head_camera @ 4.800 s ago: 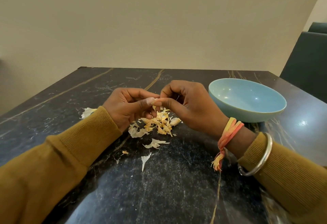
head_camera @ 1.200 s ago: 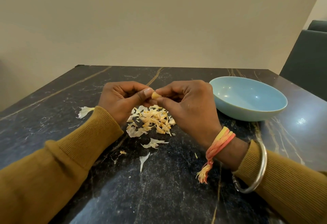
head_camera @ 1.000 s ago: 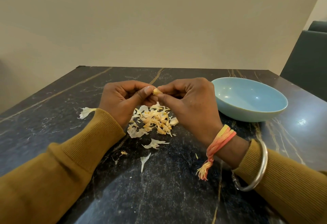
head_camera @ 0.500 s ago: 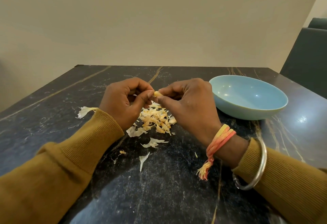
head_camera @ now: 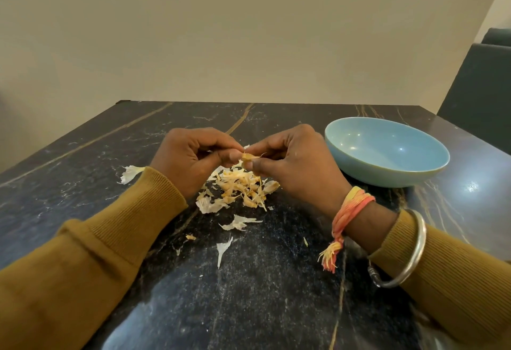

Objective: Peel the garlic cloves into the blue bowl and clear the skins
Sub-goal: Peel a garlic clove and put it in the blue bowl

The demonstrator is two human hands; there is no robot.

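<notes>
1. The blue bowl [head_camera: 387, 176] is sitting just right of the right hand [head_camera: 298, 161], with no cloves visible inside.
2. The right hand and the left hand [head_camera: 190, 159] are meeting at the fingertips, pinching one garlic clove [head_camera: 248, 157].
3. The skin pile [head_camera: 237, 189] is lying directly beneath them.
4. Papery flaps are now lifting off the clove, tight half a second ago, so it is probably nearly bare.

A dark marbled table [head_camera: 276, 294] was set against a plain beige wall [head_camera: 249, 31]; a dark chair [head_camera: 481, 81] was placed beside the table.

garlic clove [head_camera: 247, 157] mostly hidden between fingertips [head_camera: 253, 166], dark chair [head_camera: 481, 95] cut off at right edge
</notes>
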